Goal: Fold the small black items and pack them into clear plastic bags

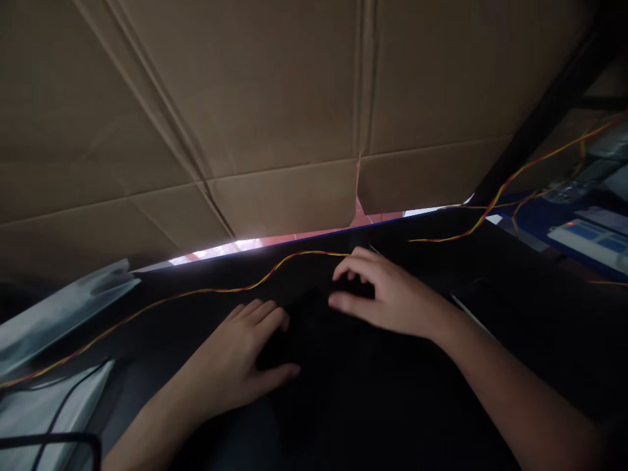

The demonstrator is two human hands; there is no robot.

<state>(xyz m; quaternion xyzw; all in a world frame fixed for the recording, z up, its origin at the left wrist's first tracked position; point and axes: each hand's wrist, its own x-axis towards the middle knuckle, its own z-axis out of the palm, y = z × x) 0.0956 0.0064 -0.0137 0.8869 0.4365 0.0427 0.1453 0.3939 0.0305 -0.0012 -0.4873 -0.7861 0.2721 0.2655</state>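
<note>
My left hand (pixel 240 360) lies flat on a dark, nearly black surface (pixel 373 405), fingers together and thumb spread to the right. Just right of it, my right hand (pixel 387 294) hovers over or rests on the same surface with fingers curled and spread; a dark object may lie under its fingertips, but the shadow hides it. A thin twisted red, yellow and orange wire (pixel 275 268) runs across the surface just beyond both hands, close to my right fingertips.
A large brown cardboard sheet (pixel 275 111) stands as a wall behind the surface. Silvery plastic bags (pixel 59 314) lie at the left. At the right, blue and white devices (pixel 589 235) and more wire (pixel 534 163) sit past a black frame bar (pixel 540 111).
</note>
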